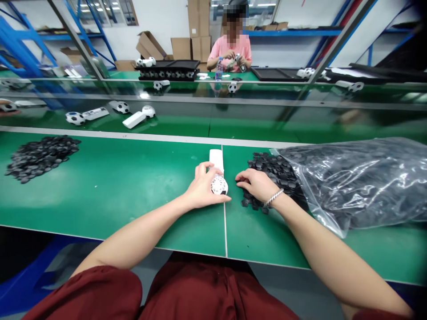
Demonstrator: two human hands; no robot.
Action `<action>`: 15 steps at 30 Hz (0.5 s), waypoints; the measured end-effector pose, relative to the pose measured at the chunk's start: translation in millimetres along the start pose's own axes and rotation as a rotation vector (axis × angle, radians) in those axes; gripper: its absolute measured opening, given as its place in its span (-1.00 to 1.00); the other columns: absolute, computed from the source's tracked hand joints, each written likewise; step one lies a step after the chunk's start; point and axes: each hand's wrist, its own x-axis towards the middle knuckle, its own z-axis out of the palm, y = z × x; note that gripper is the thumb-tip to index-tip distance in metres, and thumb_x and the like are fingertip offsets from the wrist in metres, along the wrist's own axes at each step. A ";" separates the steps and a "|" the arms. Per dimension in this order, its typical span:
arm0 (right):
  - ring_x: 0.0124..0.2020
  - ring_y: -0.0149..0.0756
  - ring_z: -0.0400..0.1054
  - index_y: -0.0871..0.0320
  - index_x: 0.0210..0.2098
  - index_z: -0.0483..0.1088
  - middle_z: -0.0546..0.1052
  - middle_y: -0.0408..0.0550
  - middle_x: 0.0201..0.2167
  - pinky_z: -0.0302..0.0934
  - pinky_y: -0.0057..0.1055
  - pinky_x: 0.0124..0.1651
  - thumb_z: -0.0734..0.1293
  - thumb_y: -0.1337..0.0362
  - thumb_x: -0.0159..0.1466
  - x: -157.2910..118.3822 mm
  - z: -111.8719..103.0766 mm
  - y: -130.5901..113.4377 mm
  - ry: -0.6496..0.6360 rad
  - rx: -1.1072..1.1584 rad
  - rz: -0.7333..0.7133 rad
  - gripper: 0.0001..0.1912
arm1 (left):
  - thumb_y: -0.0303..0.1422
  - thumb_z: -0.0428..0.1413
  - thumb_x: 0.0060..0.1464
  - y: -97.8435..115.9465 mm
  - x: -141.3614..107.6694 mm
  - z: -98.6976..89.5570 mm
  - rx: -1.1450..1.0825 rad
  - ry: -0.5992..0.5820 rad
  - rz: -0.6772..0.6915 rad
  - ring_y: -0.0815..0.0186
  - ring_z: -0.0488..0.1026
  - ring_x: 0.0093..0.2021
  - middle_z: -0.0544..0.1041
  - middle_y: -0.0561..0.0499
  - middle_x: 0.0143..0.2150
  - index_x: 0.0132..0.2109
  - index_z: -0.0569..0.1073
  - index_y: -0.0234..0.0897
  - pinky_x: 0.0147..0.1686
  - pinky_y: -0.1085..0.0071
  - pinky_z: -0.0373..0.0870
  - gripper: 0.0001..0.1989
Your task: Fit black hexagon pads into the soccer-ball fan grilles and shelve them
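Note:
A white handheld fan [216, 159] with a round, soccer-ball-like head lies on the green table, its handle pointing away from me. My left hand [203, 186] is closed around the fan's head, thumb on the near side and fingers on the far side. One black patch shows on the head's near edge. To the right of the fan, my right hand [256, 183] is pinched, with a small black piece [238, 180] partly showing at the fingertips. Beside and under this hand spreads a pile of black pentagonal pieces [276, 171].
A clear plastic bag [367, 182] of black pieces lies at right. Another black pile [43, 155] is at far left. Beyond the pale strip, several soccer-ball fans [138, 116] lie on a belt. Opposite, a person in pink [230, 51] handles a fan near black trays [168, 70].

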 end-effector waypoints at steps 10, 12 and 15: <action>-0.52 -0.37 0.30 0.12 -0.38 0.35 0.42 -0.18 -0.55 0.19 -0.43 -0.43 0.27 0.36 0.11 -2.6 -9.3 -4.6 -0.029 0.130 -0.035 -0.94 | -0.46 0.13 -0.26 -4.7 2.0 -19.0 -0.126 -0.173 0.064 0.17 0.28 -0.01 0.22 -0.06 -0.06 0.02 0.28 -0.25 0.06 0.18 0.25 -0.42; -0.50 -0.36 0.31 0.13 -0.30 0.37 0.44 -0.15 -0.50 0.22 -0.39 -0.40 0.24 0.33 0.13 -4.6 -10.9 -9.3 -0.004 0.234 -0.081 -0.87 | -0.45 0.13 -0.25 -6.0 2.8 -20.6 -0.125 -0.177 0.074 0.16 0.27 0.02 0.24 -0.09 -0.04 0.04 0.27 -0.29 0.07 0.19 0.24 -0.41; -0.49 -0.39 0.35 0.13 -0.28 0.38 0.46 -0.09 -0.37 0.27 -0.39 -0.39 0.22 0.29 0.17 -7.6 -9.3 -17.3 0.013 0.455 -0.124 -0.85 | -0.39 0.16 -0.24 -6.0 3.3 -20.4 -0.119 -0.150 0.062 0.15 0.27 0.02 0.27 -0.10 -0.04 0.02 0.28 -0.30 0.08 0.18 0.21 -0.43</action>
